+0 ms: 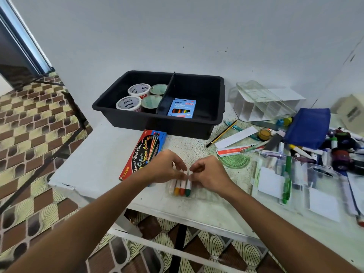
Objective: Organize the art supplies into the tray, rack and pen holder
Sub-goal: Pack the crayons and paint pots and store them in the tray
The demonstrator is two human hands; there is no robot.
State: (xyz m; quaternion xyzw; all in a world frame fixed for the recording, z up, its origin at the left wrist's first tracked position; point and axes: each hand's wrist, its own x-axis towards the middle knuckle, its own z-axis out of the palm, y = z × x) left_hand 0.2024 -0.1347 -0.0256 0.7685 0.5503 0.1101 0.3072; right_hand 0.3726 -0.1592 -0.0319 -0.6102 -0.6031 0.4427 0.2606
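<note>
A small clear packet of crayons (pixel 182 187) lies on the white table (pixel 102 160) near its front edge, with orange, red and green tips showing. My left hand (pixel 165 167) and my right hand (pixel 209 175) both pinch the packet's top end, fingertips almost meeting. A black two-compartment tray (pixel 126 117) stands behind: several tape rolls (pixel 137 90) fill its left part, and a blue neon pencil box (pixel 182 107) lies in its right part. A clear rack with white dividers (pixel 262 104) stands to the right of the tray.
A red water colour box (pixel 141 152) lies left of my hands. The right side of the table holds a blue pouch (pixel 308 128), a pencil (pixel 221 133), rulers, a green protractor (pixel 235 160), paint pots, markers and clear packets (pixel 275 180). The table edge runs close below the crayons.
</note>
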